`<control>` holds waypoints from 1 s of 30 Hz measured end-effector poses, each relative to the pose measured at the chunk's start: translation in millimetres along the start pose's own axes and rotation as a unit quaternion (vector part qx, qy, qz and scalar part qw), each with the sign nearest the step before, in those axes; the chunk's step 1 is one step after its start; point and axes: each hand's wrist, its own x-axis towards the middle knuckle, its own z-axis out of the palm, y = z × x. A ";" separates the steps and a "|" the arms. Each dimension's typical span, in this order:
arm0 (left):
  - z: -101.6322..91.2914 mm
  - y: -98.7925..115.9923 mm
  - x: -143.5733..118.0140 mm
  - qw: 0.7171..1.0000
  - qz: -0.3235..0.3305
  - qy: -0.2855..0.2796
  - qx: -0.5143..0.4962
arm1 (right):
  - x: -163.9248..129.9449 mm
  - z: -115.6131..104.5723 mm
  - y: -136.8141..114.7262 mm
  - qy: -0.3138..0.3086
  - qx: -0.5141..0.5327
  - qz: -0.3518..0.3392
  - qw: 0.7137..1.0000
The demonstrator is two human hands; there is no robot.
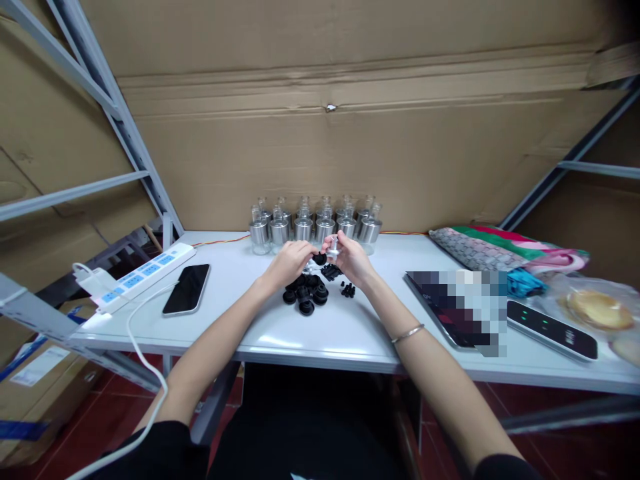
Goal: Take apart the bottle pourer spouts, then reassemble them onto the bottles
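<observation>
Our left hand (293,261) is pinching a round black rubber cap (320,258); our right hand (351,257) is gripping a small clear glass piece (333,245), pointing upright.

White table (280,333): power strip (137,277), phone (187,289), black caps (306,295), glass bottles (315,227), tablet (463,303), folded cloth (500,250), bagged bread (597,310).

No text, label, brand or number can be read anywhere. The dark tablet screen (463,308) on the white table (340,333) is pixelated, the black device (551,329) beside it shows only small green lights, and the white label on the cardboard box (35,367) is too blurred.
</observation>
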 end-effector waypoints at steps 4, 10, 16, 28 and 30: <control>0.5 -0.6 -0.2 0.999 0.013 0.000 -0.032 | -1.3 1.4 -0.5 -0.003 -0.015 0.003 1.000; 1.4 -2.4 -0.6 0.997 0.019 -0.020 -0.070 | 0.0 -1.6 -0.2 0.007 -0.023 -0.001 1.000; 1.8 -1.4 -0.6 0.997 0.017 -0.017 -0.079 | 0.5 -1.6 1.3 0.004 -0.025 -0.005 1.000; 5.8 4.3 -2.4 0.996 0.025 -0.029 -0.075 | -1.6 0.9 1.0 -0.024 -0.009 -0.003 1.000; 5.5 2.7 -2.3 0.997 0.016 -0.027 -0.072 | -2.2 2.8 1.3 -0.038 -0.006 -0.004 0.999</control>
